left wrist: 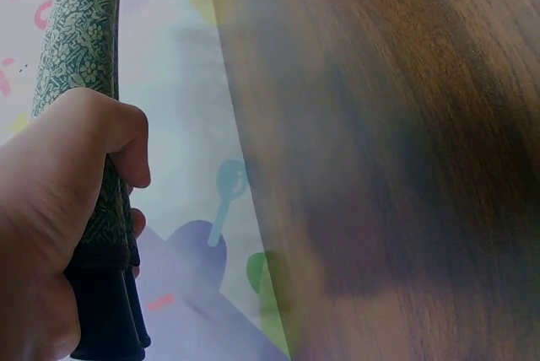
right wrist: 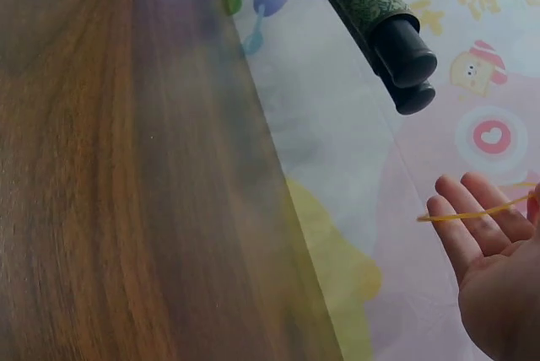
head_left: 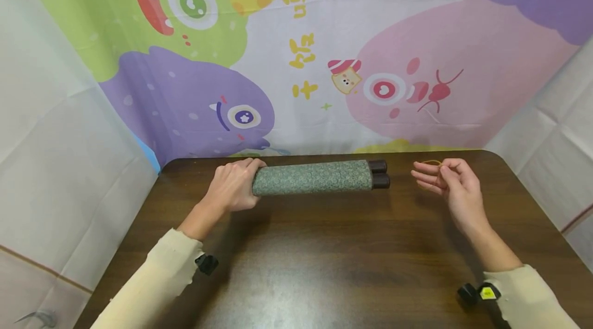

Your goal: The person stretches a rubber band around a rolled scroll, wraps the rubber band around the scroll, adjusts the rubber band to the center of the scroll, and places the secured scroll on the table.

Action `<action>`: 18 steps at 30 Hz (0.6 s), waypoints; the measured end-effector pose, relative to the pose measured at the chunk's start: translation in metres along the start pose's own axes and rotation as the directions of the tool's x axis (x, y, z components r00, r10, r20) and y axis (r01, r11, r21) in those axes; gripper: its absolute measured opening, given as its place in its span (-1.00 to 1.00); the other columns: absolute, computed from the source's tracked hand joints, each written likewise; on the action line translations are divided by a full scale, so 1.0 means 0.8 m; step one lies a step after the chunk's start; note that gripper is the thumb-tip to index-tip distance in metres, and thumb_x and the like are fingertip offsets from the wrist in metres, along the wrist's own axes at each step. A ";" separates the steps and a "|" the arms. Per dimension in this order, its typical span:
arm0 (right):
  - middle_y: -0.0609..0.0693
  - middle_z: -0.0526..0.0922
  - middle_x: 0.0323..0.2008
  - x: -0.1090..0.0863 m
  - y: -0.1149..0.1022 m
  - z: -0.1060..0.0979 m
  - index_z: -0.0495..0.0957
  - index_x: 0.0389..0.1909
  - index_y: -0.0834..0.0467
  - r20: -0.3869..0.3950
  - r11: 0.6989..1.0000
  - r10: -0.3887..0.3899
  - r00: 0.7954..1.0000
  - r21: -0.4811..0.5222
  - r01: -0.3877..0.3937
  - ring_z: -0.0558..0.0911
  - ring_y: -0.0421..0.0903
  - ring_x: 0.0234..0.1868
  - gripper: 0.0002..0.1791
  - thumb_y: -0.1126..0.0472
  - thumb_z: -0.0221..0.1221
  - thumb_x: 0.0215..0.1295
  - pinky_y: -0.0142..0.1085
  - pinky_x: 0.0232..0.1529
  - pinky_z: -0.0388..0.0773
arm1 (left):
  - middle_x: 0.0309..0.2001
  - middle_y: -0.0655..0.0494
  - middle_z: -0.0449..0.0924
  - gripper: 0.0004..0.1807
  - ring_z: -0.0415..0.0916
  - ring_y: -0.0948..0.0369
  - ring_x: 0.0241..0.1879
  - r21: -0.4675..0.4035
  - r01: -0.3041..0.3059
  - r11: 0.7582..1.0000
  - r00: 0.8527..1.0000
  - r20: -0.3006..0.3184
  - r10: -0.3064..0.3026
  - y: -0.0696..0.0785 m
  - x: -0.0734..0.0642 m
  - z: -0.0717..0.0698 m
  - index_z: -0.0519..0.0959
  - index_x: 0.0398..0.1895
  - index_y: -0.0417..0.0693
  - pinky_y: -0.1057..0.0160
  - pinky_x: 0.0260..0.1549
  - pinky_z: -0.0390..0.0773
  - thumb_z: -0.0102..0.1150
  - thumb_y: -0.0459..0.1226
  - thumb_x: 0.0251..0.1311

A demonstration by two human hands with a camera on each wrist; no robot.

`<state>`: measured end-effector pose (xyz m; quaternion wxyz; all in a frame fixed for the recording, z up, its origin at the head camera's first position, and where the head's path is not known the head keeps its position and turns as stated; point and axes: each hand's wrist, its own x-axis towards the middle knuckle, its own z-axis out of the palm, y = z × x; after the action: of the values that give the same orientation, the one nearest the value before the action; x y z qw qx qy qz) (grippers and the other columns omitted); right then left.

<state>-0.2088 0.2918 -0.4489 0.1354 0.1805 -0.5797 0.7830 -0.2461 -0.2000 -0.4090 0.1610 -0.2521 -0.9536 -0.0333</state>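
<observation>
A rolled scroll (head_left: 315, 177), covered in green floral fabric, lies lengthwise across the head view above the far part of the table. Two dark end knobs (head_left: 381, 180) stick out side by side at its right. My left hand (head_left: 233, 182) grips the scroll's left end; in the left wrist view the thumb and fingers wrap the fabric (left wrist: 84, 32) just above the black knobs (left wrist: 105, 310). Off to the right, apart from the scroll, my right hand (head_left: 456, 185) pinches a thin yellow rubber band (right wrist: 472, 213) between thumb and index finger. Its other fingers (right wrist: 481, 230) are extended.
Below the hands is a dark brown wooden table (head_left: 324, 252). A cloth printed with cartoon monsters (head_left: 301, 113) hangs behind its far edge. Pale wall coverings stand at the left (head_left: 60, 138) and right (head_left: 556, 128).
</observation>
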 end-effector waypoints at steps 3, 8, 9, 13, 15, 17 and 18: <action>0.09 0.92 0.10 0.001 -0.001 0.000 0.39 -0.06 0.25 0.001 1.000 0.001 1.000 0.022 -0.001 0.95 -0.07 0.03 -0.83 0.27 -0.07 0.82 -0.25 0.04 0.86 | 0.01 -0.02 0.85 -0.25 0.84 -0.07 -0.14 0.002 -0.002 1.000 1.000 0.000 0.002 0.000 0.000 0.000 0.67 0.20 -0.01 -0.15 -0.36 0.76 0.68 -0.15 -0.20; 0.05 0.90 0.18 0.000 0.000 -0.001 0.39 -0.02 0.22 0.008 1.000 0.008 1.000 0.029 -0.008 0.95 -0.07 0.04 -0.87 0.27 -0.07 0.82 -0.25 -0.02 0.87 | 0.01 -0.02 0.85 -0.25 0.84 -0.07 -0.14 0.000 -0.001 1.000 1.000 0.000 0.001 0.001 0.001 -0.001 0.68 0.21 -0.01 -0.15 -0.35 0.76 0.69 -0.15 -0.20; 0.03 0.89 0.21 0.000 0.000 -0.001 0.40 -0.02 0.21 0.008 1.000 0.012 1.000 0.028 -0.013 0.95 -0.08 0.05 -0.88 0.27 -0.06 0.81 -0.26 -0.04 0.87 | 0.01 -0.01 0.85 -0.25 0.84 -0.07 -0.14 0.000 -0.002 1.000 1.000 0.000 0.002 0.000 0.001 -0.001 0.68 0.21 -0.01 -0.15 -0.35 0.76 0.69 -0.15 -0.20; -0.09 0.81 0.35 0.000 -0.001 -0.002 0.45 0.07 0.22 -0.003 0.999 0.022 1.000 0.025 -0.022 0.94 -0.11 0.05 -0.88 0.28 -0.04 0.80 -0.26 -0.16 0.87 | 0.01 -0.01 0.85 -0.25 0.84 -0.08 -0.13 0.002 -0.006 1.000 1.000 -0.001 0.006 0.001 0.001 0.000 0.68 0.21 0.00 -0.15 -0.35 0.76 0.68 -0.15 -0.20; -0.15 0.77 0.42 0.001 -0.001 -0.002 0.48 0.15 0.25 -0.004 1.000 0.025 1.000 0.019 -0.025 0.94 -0.12 0.07 -0.84 0.29 -0.03 0.80 -0.26 -0.20 0.87 | 0.01 -0.01 0.85 -0.26 0.84 -0.08 -0.13 0.005 -0.005 1.000 1.000 0.000 0.005 0.000 0.002 0.001 0.68 0.20 0.00 -0.15 -0.35 0.76 0.68 -0.15 -0.19; -0.19 0.73 0.46 0.002 -0.001 -0.003 0.52 0.25 0.26 -0.004 1.000 0.025 1.000 -0.005 -0.025 0.93 -0.14 0.08 -0.76 0.34 -0.03 0.79 -0.25 -0.23 0.86 | 0.01 -0.01 0.84 -0.27 0.84 -0.09 -0.13 0.009 -0.003 1.000 1.000 0.005 0.003 0.000 0.002 0.001 0.67 0.20 0.00 -0.15 -0.35 0.76 0.67 -0.15 -0.18; -0.20 0.71 0.48 0.002 -0.001 -0.003 0.53 0.31 0.28 0.000 1.000 0.025 1.000 -0.013 -0.025 0.93 -0.15 0.09 -0.72 0.39 -0.03 0.77 -0.25 -0.22 0.86 | 0.01 -0.01 0.84 -0.28 0.84 -0.09 -0.12 0.010 -0.002 1.000 1.000 0.006 0.002 0.000 0.002 0.001 0.67 0.20 0.00 -0.15 -0.35 0.76 0.67 -0.15 -0.18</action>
<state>-0.2104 0.2944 -0.4482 0.1270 0.1723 -0.5871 0.7807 -0.2476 -0.1989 -0.4095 0.1592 -0.2523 -0.9541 -0.0274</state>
